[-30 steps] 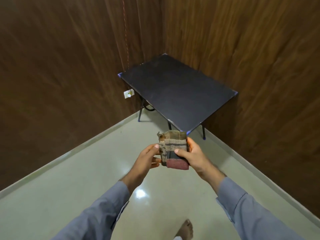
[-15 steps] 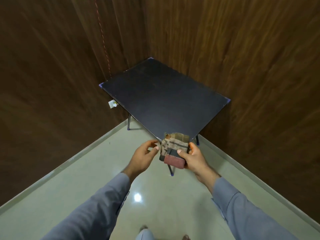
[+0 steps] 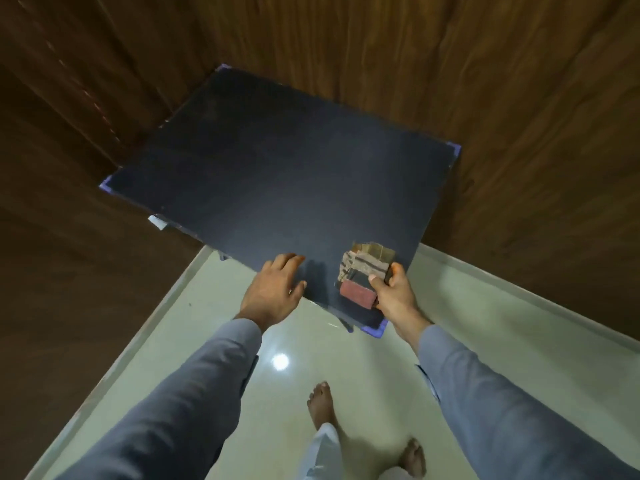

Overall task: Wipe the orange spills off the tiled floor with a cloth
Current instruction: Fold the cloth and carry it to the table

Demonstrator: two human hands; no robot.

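Note:
My right hand (image 3: 394, 296) grips a folded cloth (image 3: 363, 271), striped tan and dark with a red band at its lower end, held just over the near corner of a black table (image 3: 277, 174). My left hand (image 3: 273, 289) is apart from the cloth, fingers spread, empty, hovering at the table's near edge. Pale green floor (image 3: 214, 341) shows below the table and around my feet. No orange spill is visible on the floor in this view.
The black table stands in a corner between dark wood-panelled walls (image 3: 519, 98). A white skirting edge (image 3: 519, 289) runs along the floor on both sides. My bare feet (image 3: 320, 403) stand on the glossy floor, with a light reflection (image 3: 280, 361) just ahead of them.
I have stepped closer to the table, which now fills the view. My left hand has let go of the cloth and moved left; my right hand carried the cloth over the table's corner.

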